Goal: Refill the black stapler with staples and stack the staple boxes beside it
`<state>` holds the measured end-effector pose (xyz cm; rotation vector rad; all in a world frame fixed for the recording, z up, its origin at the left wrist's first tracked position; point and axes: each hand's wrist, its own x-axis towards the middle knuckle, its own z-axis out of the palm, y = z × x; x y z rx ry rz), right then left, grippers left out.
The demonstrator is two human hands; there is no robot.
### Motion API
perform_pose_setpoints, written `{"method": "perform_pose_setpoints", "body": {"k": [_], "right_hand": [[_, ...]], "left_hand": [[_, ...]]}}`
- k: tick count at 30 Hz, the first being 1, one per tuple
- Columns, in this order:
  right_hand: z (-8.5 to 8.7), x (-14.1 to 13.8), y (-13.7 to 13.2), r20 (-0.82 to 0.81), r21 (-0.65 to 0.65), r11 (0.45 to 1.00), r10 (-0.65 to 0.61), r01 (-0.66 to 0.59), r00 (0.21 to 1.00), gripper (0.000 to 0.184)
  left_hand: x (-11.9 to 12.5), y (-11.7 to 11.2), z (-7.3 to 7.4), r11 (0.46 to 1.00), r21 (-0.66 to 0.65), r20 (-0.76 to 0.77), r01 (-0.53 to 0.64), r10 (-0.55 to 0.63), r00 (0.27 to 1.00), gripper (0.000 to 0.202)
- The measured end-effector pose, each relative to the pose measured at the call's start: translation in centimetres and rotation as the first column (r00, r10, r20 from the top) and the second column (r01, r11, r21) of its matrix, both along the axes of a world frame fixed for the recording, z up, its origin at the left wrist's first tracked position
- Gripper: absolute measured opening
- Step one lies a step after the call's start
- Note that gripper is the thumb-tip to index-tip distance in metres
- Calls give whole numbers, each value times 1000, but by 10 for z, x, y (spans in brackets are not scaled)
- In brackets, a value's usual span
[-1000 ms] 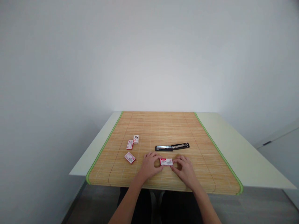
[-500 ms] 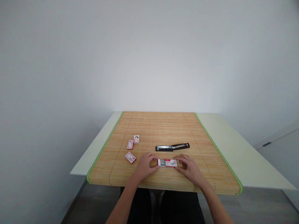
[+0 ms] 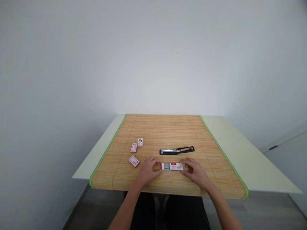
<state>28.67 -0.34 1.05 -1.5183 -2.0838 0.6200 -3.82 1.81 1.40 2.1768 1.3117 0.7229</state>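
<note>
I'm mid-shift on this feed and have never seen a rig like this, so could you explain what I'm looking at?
There's no robot here: a camera on a person's head looks forward and down at their own bare hands. The left hand pinches the inner tray of a small red-and-white box, while the right hand holds the box's other end. The tray is partly out of its sleeve. Just beyond lies a stapler, opened out. Off to the left are three more small boxes. Underneath is a bamboo mat, spread over a white table.
</note>
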Motion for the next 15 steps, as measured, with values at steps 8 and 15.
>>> {"method": "perform_pose_setpoints", "body": {"k": [8,15], "right_hand": [[29,-53,8,76,41,997,68,-71,995,22],[54,-99,38,378,-21,974,217,-226,900,13]], "left_hand": [[2,0,-3,999,29,17,-17,17,1000,32],[3,-2,-3,999,28,16,-24,24,1000,31]]}}
